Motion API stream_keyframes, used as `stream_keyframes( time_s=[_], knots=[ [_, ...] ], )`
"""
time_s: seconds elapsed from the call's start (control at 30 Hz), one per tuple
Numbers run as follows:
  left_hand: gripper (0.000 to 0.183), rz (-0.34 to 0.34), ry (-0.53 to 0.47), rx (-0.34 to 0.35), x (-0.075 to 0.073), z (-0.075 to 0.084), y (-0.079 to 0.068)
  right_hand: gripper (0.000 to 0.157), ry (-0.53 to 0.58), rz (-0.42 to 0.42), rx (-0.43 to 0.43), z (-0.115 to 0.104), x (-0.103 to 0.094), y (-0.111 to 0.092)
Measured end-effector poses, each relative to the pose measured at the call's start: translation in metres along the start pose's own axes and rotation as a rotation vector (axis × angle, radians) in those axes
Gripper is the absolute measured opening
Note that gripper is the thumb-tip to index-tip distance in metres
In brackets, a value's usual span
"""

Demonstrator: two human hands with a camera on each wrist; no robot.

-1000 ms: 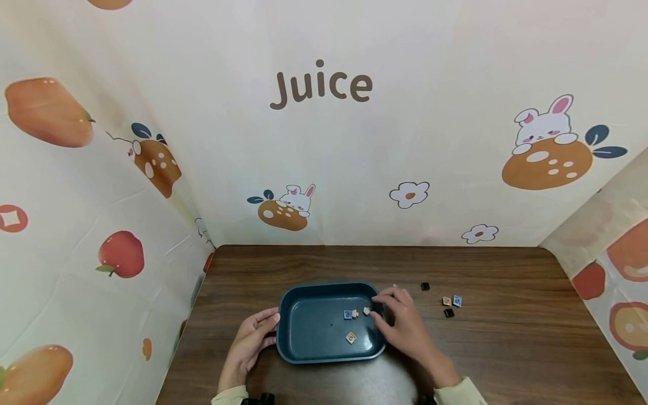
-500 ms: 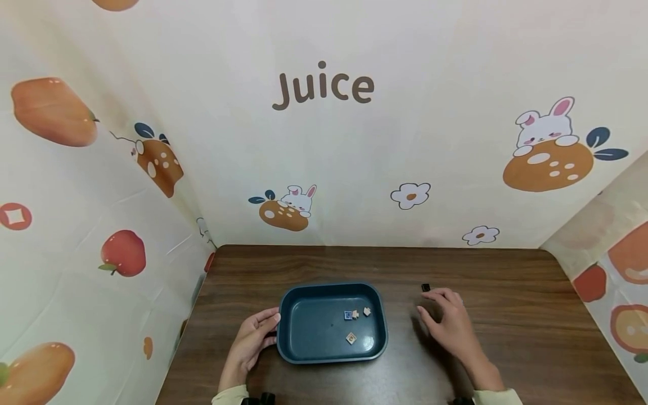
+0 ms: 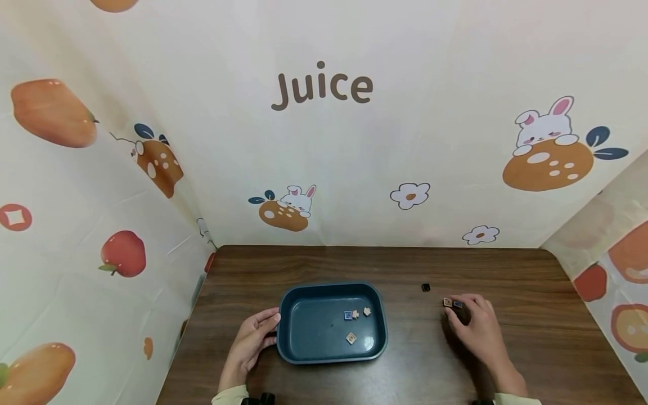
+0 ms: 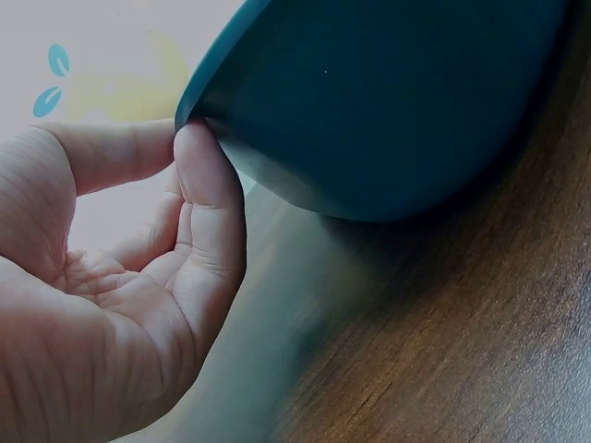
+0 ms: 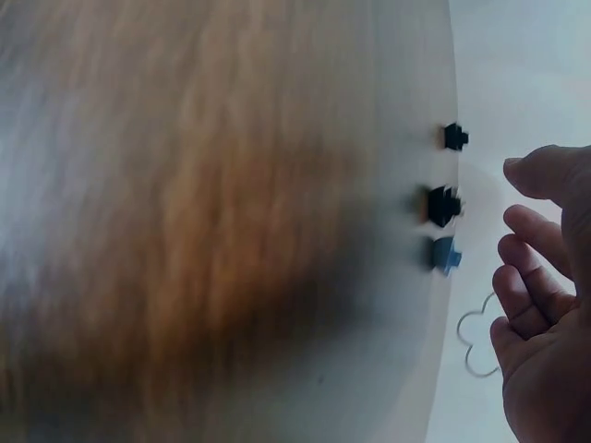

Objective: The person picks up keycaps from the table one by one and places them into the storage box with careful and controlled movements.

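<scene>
At the left rim of a dark teal tray (image 3: pixel 314 326), my left hand (image 3: pixel 251 340) pinches the edge between thumb and fingers; the left wrist view shows the grip on the tray's rim (image 4: pixel 186 103). My right hand (image 3: pixel 478 326) hovers over the table to the right, thumb and index finger apart, around a tan keyboard switch (image 3: pixel 448 302) and a blue keyboard switch (image 3: pixel 458 304). Nothing shows between those fingers in the right wrist view, where the blue switch (image 5: pixel 446 254) and a black switch (image 5: pixel 443 205) stand beyond the fingertips.
Inside the tray lie a blue switch (image 3: pixel 347 315), a tan switch (image 3: pixel 351 338) and two pale ones, one of them (image 3: pixel 367 311) near the right wall. Another black switch (image 3: pixel 426 287) sits apart on the brown wooden table (image 3: pixel 547 315). A printed curtain (image 3: pixel 349 152) hangs behind.
My right hand has left the tray's right side, where a pale switch now lies, and moved right to the loose switches. The left hand keeps its hold on the tray.
</scene>
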State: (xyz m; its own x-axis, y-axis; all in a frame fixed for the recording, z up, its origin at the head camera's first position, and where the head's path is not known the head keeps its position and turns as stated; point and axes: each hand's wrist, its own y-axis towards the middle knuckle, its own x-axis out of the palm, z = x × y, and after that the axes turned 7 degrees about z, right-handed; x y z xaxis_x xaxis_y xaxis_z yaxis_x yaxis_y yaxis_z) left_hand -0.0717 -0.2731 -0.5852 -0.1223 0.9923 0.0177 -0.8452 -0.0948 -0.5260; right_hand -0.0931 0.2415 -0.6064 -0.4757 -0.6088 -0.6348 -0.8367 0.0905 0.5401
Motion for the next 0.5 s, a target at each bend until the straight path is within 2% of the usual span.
stream_keyframes(
  time_s=[0.23, 0.5],
  knots=[
    [0.061, 0.005, 0.003, -0.001, 0.001, 0.0, -0.001, 0.034, -0.04, -0.029, 0.083, 0.012, -0.007, -0.007],
    [0.06, 0.005, 0.007, 0.002, 0.0, -0.001, 0.001, 0.034, -0.089, -0.098, 0.176, 0.021, -0.012, -0.012]
  ],
)
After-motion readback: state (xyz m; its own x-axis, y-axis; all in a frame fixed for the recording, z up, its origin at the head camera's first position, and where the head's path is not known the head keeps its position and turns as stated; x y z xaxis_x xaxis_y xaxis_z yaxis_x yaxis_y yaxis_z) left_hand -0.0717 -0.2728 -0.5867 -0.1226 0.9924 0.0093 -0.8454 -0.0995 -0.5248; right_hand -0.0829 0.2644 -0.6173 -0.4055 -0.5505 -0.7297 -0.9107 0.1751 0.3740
